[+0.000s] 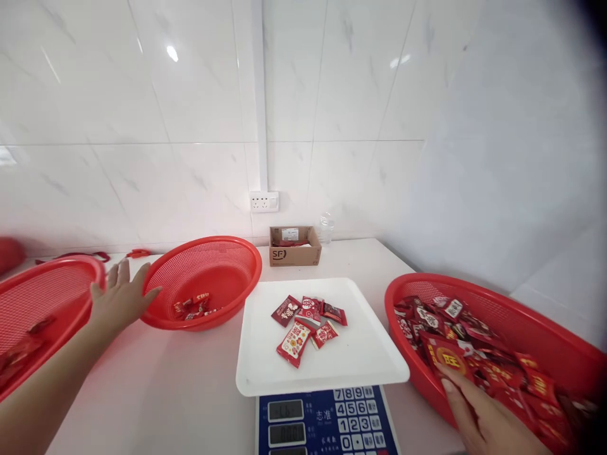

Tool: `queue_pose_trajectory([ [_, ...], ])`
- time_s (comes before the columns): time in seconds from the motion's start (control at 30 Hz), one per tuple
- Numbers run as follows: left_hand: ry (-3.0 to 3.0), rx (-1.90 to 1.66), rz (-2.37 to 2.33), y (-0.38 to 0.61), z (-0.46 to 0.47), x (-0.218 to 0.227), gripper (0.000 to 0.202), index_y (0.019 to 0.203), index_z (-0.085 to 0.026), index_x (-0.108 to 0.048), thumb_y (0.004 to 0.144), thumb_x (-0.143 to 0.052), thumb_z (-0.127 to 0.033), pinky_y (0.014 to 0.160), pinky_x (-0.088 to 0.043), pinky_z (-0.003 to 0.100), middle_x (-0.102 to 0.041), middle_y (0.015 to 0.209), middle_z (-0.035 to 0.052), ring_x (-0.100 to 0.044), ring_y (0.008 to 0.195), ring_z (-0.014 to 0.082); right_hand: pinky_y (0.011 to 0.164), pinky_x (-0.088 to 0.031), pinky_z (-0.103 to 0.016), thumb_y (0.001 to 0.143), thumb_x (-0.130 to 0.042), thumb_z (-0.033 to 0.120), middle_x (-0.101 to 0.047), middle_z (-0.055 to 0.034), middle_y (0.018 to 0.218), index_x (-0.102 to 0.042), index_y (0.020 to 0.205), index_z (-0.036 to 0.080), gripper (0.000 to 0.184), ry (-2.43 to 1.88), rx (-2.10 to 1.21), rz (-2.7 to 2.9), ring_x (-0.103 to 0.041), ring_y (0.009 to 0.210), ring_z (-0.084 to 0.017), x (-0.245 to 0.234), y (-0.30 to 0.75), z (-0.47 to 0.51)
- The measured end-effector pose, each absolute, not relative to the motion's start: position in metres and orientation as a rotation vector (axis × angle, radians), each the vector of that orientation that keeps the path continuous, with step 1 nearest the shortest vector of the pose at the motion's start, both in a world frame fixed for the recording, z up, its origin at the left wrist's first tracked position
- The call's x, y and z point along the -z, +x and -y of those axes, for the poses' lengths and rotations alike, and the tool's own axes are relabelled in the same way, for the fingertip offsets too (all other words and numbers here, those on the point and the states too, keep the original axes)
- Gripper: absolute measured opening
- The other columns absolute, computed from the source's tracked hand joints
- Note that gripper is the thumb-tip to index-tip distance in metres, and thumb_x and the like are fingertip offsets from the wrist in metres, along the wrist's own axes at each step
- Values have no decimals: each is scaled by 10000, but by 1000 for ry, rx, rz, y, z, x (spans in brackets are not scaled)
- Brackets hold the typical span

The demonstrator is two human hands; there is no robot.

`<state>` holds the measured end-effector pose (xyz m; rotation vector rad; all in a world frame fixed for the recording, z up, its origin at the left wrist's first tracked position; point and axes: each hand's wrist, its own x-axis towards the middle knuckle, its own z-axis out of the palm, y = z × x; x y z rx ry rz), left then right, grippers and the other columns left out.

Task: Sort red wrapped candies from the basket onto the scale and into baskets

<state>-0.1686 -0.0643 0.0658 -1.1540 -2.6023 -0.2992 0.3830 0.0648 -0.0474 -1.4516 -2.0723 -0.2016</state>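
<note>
My left hand [119,297] is open with fingers spread, hovering between the left red basket [71,273] and the middle red basket [237,253], which holds a few red packets [193,306]. My right hand [484,414] reaches into the right red basket [535,316], resting on a heap of red candy packets [455,341]; its fingers are partly hidden among them. Between my hands a white scale tray [360,360] carries several red packets [308,321], above the blue scale keypad [353,417].
A small cardboard box [294,246] stands against the tiled wall, under a wall socket [264,201]. A clear plastic bottle [325,227] is beside the box. Red scissors-like handles [138,253] lie at the back left. The white counter ends at the corner on the right.
</note>
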Motion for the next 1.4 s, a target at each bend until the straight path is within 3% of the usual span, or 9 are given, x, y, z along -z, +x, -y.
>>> queue_pose_trajectory([
  [0.17, -1752, 634, 2407, -82, 52, -52, 467, 1270, -219, -476, 878, -396, -459, 1020, -337, 482, -471, 1361, 77, -280, 1335, 321, 616, -516, -323, 843, -386, 457, -694, -56, 1068, -634, 1142, 258, 437, -1710, 35, 2063, -672, 840, -235, 43, 381, -61],
  [0.3, -2265, 815, 2254, -8, 36, -39, 334, 1125, -241, -593, 882, -441, -414, 908, -454, 360, -617, 1153, 70, -558, 1082, 244, 538, -506, -303, 840, -376, 466, -687, -48, 1084, -638, 1130, 291, 429, -1800, -34, 2015, -671, 861, -231, 34, 375, -57],
  [0.47, -2436, 597, 2191, 47, 8, -34, 331, 1084, -192, -579, 816, -570, -386, 859, -445, 446, -623, 1097, 104, -549, 1021, 303, 514, -507, -288, 850, -345, 480, -692, -52, 1068, -651, 1099, 299, 434, -1882, -77, 1983, -667, 881, -233, 19, 366, -50],
  [0.6, -2495, 607, 2220, 56, 0, -29, 317, 1109, -183, -541, 795, -546, -223, 896, -413, 436, -582, 1141, 118, -527, 1076, 304, 548, -518, -291, 865, -320, 458, -684, -42, 1089, -644, 1105, 288, 438, -1899, -63, 1971, -655, 923, -231, 15, 362, -47],
  [0.8, -2571, 1316, 2354, 54, 5, -34, 323, 1074, -249, -502, 769, -503, -143, 804, -450, 346, -578, 1061, 44, -565, 950, 219, 530, -518, -303, 855, -354, 458, -689, -54, 1072, -656, 1057, 275, 407, -1820, -110, 1948, -654, 915, -244, 14, 363, -51],
  [0.97, -2586, 1841, 2231, 64, 6, -38, 261, 1011, -242, -500, 767, -579, -191, 819, -440, 319, -574, 994, 29, -549, 942, 197, 863, -482, -402, 835, -435, 485, -666, -103, 1080, -636, 1040, 205, 401, -1469, -250, 1739, -593, 1029, -255, -4, 334, -36],
  [1.17, -2743, 1934, 2055, 77, 10, -37, 307, 1053, -255, -502, 770, -588, -172, 875, -432, 338, -554, 1096, 41, -540, 999, 200, 701, -494, -295, 868, -451, 482, -665, -72, 942, -589, 1087, 184, 395, -1011, -1148, 1899, -607, 794, -180, -36, 265, -16],
  [1.3, -2762, 1863, 1983, 75, 11, -38, 342, 1108, -277, -504, 787, -603, -215, 930, -413, 364, -549, 1143, 39, -516, 1067, 210, 693, -450, -275, 894, -418, 467, -612, -21, 803, -590, 906, 195, 322, -874, -1184, 1892, -540, 744, -154, -47, 240, -17],
  [1.4, -2763, 1903, 2024, 67, 9, -45, 315, 1103, -267, -512, 809, -608, -325, 850, -455, 344, -583, 1080, 35, -556, 977, 201, 610, -410, -248, 890, -419, 477, -535, 3, 693, -528, 758, 203, 323, -907, -1119, 1901, -477, 653, -131, -46, 232, -19],
])
